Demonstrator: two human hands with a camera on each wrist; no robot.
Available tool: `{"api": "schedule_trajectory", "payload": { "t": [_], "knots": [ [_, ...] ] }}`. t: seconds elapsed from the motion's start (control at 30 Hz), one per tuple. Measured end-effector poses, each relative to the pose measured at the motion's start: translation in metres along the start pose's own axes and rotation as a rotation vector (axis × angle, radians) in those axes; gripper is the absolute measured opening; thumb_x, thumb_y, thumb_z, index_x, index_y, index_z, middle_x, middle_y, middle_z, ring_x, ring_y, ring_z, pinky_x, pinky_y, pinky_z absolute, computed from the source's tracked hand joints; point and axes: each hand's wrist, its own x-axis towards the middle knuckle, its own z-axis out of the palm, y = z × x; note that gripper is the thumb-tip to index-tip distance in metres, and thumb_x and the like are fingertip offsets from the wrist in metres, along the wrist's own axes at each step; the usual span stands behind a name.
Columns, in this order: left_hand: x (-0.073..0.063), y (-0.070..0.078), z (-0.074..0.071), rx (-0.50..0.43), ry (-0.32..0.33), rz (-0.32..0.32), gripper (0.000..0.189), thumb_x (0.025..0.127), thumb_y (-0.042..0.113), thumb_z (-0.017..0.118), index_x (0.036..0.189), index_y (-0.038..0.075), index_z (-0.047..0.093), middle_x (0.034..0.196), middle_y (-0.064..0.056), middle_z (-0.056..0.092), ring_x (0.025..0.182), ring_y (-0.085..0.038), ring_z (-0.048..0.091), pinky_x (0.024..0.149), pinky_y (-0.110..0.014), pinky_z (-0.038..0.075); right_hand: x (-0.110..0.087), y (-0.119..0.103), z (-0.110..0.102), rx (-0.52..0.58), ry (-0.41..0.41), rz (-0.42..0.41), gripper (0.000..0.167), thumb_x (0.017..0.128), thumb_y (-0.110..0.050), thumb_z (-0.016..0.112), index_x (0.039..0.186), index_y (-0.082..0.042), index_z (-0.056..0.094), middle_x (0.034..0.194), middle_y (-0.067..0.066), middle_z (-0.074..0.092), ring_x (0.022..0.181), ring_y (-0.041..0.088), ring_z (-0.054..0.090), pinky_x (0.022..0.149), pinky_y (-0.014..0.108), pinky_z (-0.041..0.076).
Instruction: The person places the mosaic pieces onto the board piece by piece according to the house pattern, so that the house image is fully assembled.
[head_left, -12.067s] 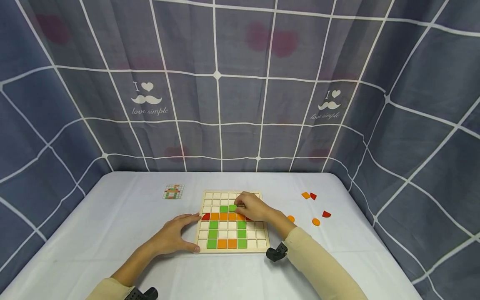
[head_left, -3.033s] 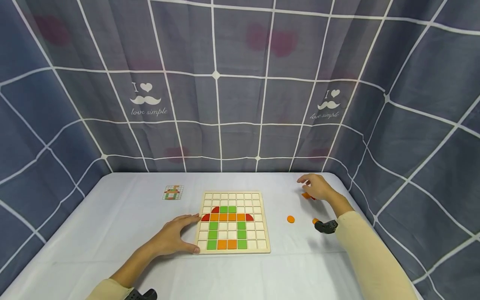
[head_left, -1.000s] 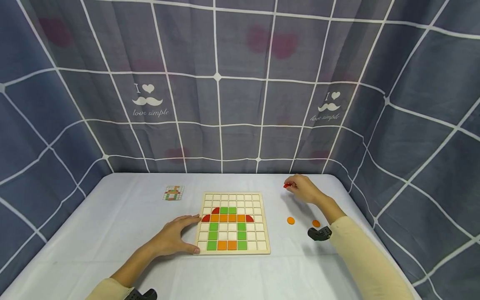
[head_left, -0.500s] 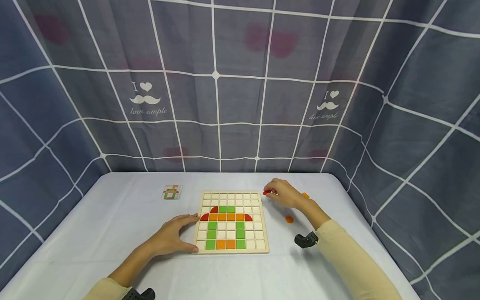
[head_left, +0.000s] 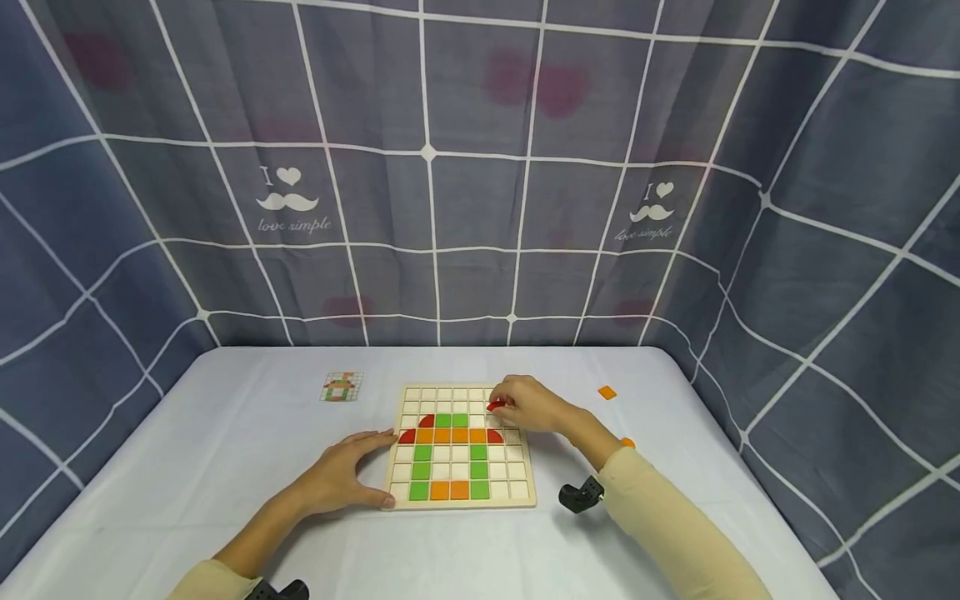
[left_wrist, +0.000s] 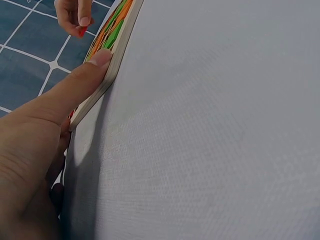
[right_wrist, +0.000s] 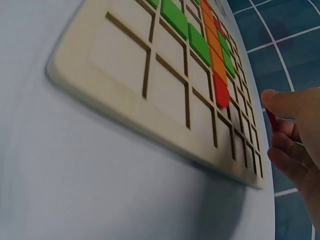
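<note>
A wooden grid board (head_left: 456, 504) lies on the white cloth, with green, orange and red tiles set in its cells. My left hand (head_left: 341, 475) rests at the board's left edge, fingers extended; in the left wrist view the thumb (left_wrist: 82, 82) presses on the rim. Above the board's right part, my right hand (head_left: 534, 404) pinches a small red tile (head_left: 495, 406) between thumb and fingers. The same red tile (right_wrist: 271, 121) shows only partly in the right wrist view. Left of two green tiles (head_left: 452, 420) sits a red rounded tile (head_left: 427, 421).
A small patterned card (head_left: 341, 387) lies left of the board's far side. To the right are an orange diamond-lying tile (head_left: 607, 392) and an orange disc (head_left: 627, 443), partly behind the right forearm. A gridded curtain (head_left: 472, 208) hangs behind the table.
Earlier, a green and a red tile went onto the board. Since then my right hand took a red tile from the right and carried it left over the board. My left hand stays put.
</note>
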Motion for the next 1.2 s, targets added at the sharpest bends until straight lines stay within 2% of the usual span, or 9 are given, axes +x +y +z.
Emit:
{"api": "schedule_trajectory", "payload": {
  "t": [0.2, 0.33, 0.47, 0.57, 0.67, 0.8, 0.9, 1.07, 1.2],
  "knots": [
    [0.000, 0.000, 0.000, -0.001, 0.000, -0.022, 0.101, 0.063, 0.056, 0.095, 0.148, 0.014, 0.058, 0.155, -0.007, 0.050, 0.144, -0.041, 0.038, 0.113, -0.067, 0.031, 0.010, -0.010, 0.017, 0.003, -0.021, -0.020, 0.012, 0.098, -0.021, 0.075, 0.105, -0.012, 0.077, 0.093, -0.007, 0.064, 0.083, 0.010, 0.056, 0.077, 0.027, 0.052],
    [0.000, -0.002, 0.002, -0.006, 0.002, -0.019, 0.101, 0.063, 0.056, 0.095, 0.147, 0.014, 0.059, 0.155, -0.007, 0.050, 0.144, -0.041, 0.038, 0.113, -0.067, 0.031, 0.013, -0.013, 0.027, -0.032, -0.012, 0.000, 0.015, 0.098, -0.026, 0.075, 0.104, -0.012, 0.078, 0.090, -0.009, 0.065, 0.082, 0.010, 0.055, 0.081, 0.029, 0.051],
    [-0.001, -0.002, 0.003, -0.014, 0.000, -0.020, 0.101, 0.063, 0.056, 0.095, 0.148, 0.015, 0.058, 0.156, -0.006, 0.049, 0.145, -0.041, 0.037, 0.114, -0.067, 0.030, 0.012, -0.018, 0.030, -0.044, 0.000, 0.019, 0.020, 0.099, -0.030, 0.073, 0.105, -0.011, 0.078, 0.086, -0.008, 0.066, 0.079, 0.011, 0.056, 0.078, 0.030, 0.050],
    [-0.001, -0.003, 0.003, -0.018, 0.001, -0.025, 0.102, 0.063, 0.056, 0.095, 0.148, 0.015, 0.058, 0.156, -0.005, 0.049, 0.145, -0.040, 0.037, 0.114, -0.066, 0.030, 0.008, -0.019, 0.029, -0.041, -0.009, 0.006, 0.020, 0.100, -0.025, 0.071, 0.109, -0.008, 0.077, 0.091, -0.004, 0.069, 0.083, 0.013, 0.058, 0.080, 0.032, 0.052],
    [0.000, -0.003, 0.003, -0.020, 0.003, -0.031, 0.102, 0.062, 0.056, 0.095, 0.148, 0.015, 0.058, 0.156, -0.005, 0.049, 0.145, -0.040, 0.037, 0.114, -0.067, 0.030, 0.006, -0.018, 0.029, -0.040, -0.015, -0.001, 0.019, 0.100, -0.016, 0.070, 0.114, -0.005, 0.076, 0.101, 0.002, 0.073, 0.091, 0.014, 0.062, 0.089, 0.035, 0.053],
    [0.000, -0.002, 0.002, -0.014, 0.003, -0.039, 0.102, 0.062, 0.057, 0.095, 0.148, 0.016, 0.058, 0.156, -0.005, 0.049, 0.145, -0.040, 0.037, 0.114, -0.067, 0.030, 0.006, -0.017, 0.031, -0.037, -0.018, 0.010, 0.020, 0.100, -0.013, 0.069, 0.116, -0.005, 0.077, 0.107, 0.003, 0.074, 0.098, 0.015, 0.064, 0.098, 0.038, 0.051],
    [0.000, -0.002, 0.002, -0.005, 0.003, -0.028, 0.101, 0.063, 0.056, 0.095, 0.148, 0.015, 0.059, 0.156, -0.006, 0.050, 0.145, -0.041, 0.038, 0.114, -0.067, 0.031, 0.007, -0.016, 0.033, -0.030, -0.008, 0.016, 0.018, 0.100, -0.016, 0.070, 0.114, -0.006, 0.078, 0.105, 0.001, 0.074, 0.093, 0.013, 0.063, 0.094, 0.036, 0.052],
    [0.000, -0.002, 0.002, -0.003, 0.000, -0.023, 0.101, 0.063, 0.057, 0.094, 0.148, 0.015, 0.058, 0.156, -0.007, 0.049, 0.145, -0.042, 0.038, 0.113, -0.067, 0.031, 0.008, -0.017, 0.034, -0.041, 0.018, 0.028, 0.015, 0.100, -0.022, 0.072, 0.106, -0.010, 0.077, 0.089, -0.007, 0.070, 0.081, 0.011, 0.057, 0.079, 0.030, 0.052],
    [0.001, -0.002, 0.002, 0.001, -0.005, -0.032, 0.102, 0.063, 0.058, 0.094, 0.148, 0.016, 0.058, 0.156, -0.006, 0.049, 0.145, -0.041, 0.037, 0.114, -0.068, 0.031, 0.008, -0.019, 0.033, -0.040, 0.031, 0.028, 0.012, 0.100, -0.023, 0.072, 0.101, -0.013, 0.077, 0.083, -0.010, 0.066, 0.078, 0.010, 0.056, 0.076, 0.030, 0.051]
  ]
}}
